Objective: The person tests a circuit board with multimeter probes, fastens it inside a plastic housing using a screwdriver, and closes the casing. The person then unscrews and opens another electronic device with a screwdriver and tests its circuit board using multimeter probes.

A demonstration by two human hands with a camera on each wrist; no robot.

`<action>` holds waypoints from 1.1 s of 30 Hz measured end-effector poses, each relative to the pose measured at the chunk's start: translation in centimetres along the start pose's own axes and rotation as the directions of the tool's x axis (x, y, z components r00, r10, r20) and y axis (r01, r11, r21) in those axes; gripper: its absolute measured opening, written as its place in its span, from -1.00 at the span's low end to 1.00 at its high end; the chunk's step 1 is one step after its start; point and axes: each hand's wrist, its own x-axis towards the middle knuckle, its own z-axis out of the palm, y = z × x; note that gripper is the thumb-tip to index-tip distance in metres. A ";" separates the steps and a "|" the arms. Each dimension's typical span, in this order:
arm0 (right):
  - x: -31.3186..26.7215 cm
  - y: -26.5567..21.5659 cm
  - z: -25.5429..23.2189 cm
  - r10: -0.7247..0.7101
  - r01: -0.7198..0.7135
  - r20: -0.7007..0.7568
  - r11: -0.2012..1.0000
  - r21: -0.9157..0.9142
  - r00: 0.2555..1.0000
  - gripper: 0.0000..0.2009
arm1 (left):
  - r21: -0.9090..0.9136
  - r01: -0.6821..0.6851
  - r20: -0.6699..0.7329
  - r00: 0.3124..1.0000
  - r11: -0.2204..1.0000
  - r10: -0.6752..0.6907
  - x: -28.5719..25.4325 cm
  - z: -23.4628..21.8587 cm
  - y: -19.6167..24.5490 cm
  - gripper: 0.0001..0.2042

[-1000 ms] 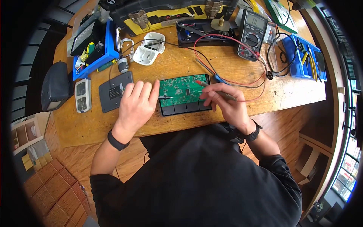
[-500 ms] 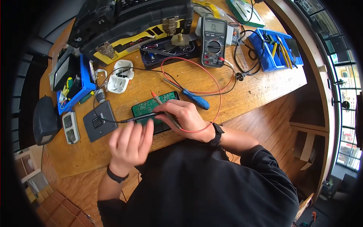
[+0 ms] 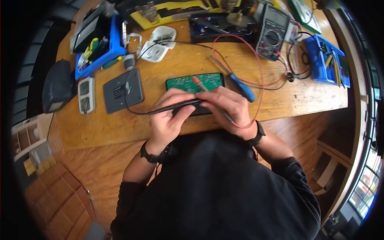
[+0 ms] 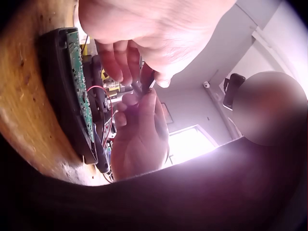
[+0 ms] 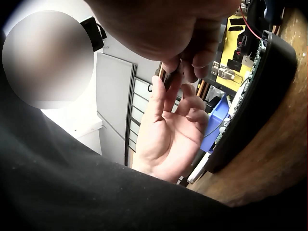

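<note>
In the head view, my left hand [image 3: 170, 114] pinches a black test probe [image 3: 172, 107] between thumb and fingers, its cable trailing off to the left. My right hand [image 3: 230, 106] has its fingertips on the other end of that probe. A red-tipped test probe [image 3: 195, 80] lies through the right hand, pointing up and away. Below both hands is a green circuit board [image 3: 184, 83] in a black case, its near part hidden by them. The left wrist view shows the hands meeting at the dark probe [image 4: 147, 83], raised off the board [image 4: 83, 86].
A multimeter [image 3: 273, 34] stands at the back right, its red lead looping beside my right hand. Near the board lie a blue screwdriver [image 3: 244, 89] and a dark grey panel [image 3: 123, 91]. Blue bins [image 3: 116, 48] and a white open case [image 3: 158, 46] sit farther back.
The black probe was over the board in the left hand, then in the right hand with the left hand apart from it. Now the left hand holds it again, and both hands meet.
</note>
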 end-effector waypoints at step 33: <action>-3.5 2.3 -0.7 0.268 -0.267 -0.057 0.963 0.028 0.962 -0.90 | 0.378 -0.152 0.083 0.988 0.913 0.129 0.8 -0.3 -2.6 -0.85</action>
